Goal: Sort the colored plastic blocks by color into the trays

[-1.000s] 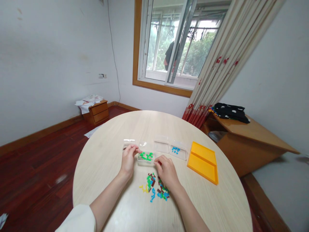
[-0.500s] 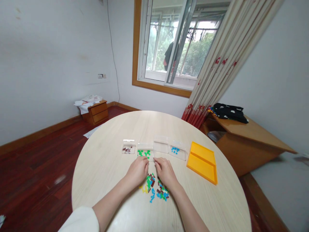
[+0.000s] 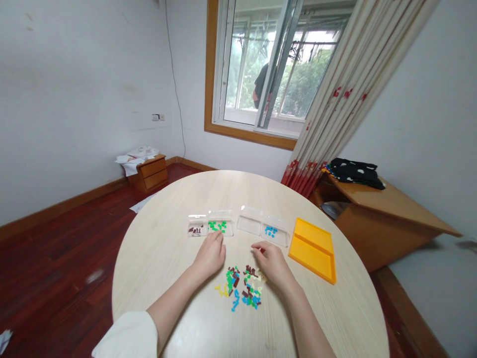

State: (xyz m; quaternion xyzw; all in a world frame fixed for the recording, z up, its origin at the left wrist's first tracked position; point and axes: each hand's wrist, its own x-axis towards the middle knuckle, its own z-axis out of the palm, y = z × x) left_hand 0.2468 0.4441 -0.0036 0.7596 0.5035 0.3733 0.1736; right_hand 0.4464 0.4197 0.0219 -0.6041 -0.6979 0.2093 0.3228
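Observation:
My left hand reaches to the near edge of a clear plastic box holding green bricks. Its fingers are together, with the fingertips at the box's front wall. My right hand hovers to the right, apart from the boxes, thumb and fingers curled in. A small dark reddish spot shows between them, too small to name. Between my forearms lie two loose heaps of small building bricks: a left heap of green, brown, blue and yellow, and a right heap that also has cream ones.
A clear box with brown bricks stands at the left of the row. Farther right are a clear box without bricks and one with blue bricks. A yellow two-part tray lies near the round table's right edge.
The box of green bricks has shifted left and away, beside the box of brown ones. My left hand went with it. My right hand has left that box and moved right, uncovering cream bricks.

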